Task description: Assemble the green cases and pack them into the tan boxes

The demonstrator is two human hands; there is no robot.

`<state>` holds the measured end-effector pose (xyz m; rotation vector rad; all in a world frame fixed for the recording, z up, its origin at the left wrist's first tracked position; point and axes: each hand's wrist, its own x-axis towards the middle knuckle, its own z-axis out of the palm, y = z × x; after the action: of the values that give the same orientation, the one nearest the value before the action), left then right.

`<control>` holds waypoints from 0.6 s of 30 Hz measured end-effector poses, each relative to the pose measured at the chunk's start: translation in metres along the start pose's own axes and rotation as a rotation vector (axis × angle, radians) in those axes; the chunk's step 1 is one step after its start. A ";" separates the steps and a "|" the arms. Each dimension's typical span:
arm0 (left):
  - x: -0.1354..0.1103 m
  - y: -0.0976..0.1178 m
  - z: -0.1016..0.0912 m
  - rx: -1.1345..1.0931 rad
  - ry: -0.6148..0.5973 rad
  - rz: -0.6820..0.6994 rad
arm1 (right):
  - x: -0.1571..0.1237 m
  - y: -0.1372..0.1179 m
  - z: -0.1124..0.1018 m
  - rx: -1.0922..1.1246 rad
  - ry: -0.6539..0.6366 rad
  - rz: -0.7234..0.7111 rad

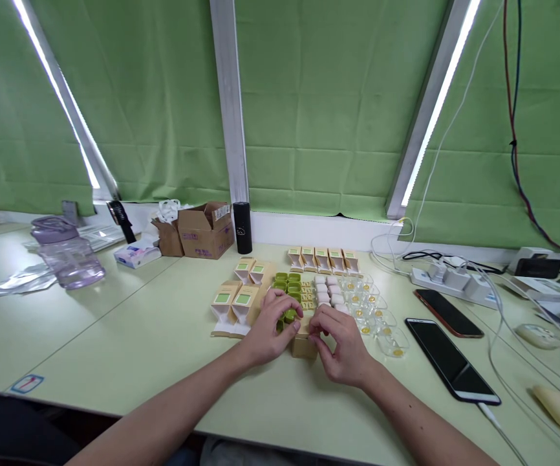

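Observation:
A small tan cardboard box (304,347) stands upright on the table between my two hands. My left hand (271,327) is curled at its upper left edge, thumb and fingertips against the cardboard. At the top right edge, my right hand (341,343) pinches with thumb and forefinger; the fingertips partly hide the box's top. Green cups (287,285) are grouped just behind my left hand, which covers some of them. Beside them lie small yellowish printed pieces (308,294), pale pinkish-white blocks (326,291) and clear plastic pieces with yellow spots (379,317).
Several folded cartons with windows (231,301) lie left of my hands, and another row (323,260) stands behind. Two phones (452,359), a power strip (454,285) and loose cables are to the right. A water bottle (69,252), tissue pack (137,252) and brown carton (205,233) stand left.

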<state>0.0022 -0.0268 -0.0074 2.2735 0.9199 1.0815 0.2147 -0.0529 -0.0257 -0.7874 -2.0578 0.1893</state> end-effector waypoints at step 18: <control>-0.002 0.002 0.002 0.083 -0.022 0.031 | 0.002 0.007 -0.011 0.075 -0.085 0.025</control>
<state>0.0037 -0.0294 -0.0080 2.3694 0.9393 1.0476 0.2257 -0.0480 -0.0206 -0.7710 -2.1081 0.3173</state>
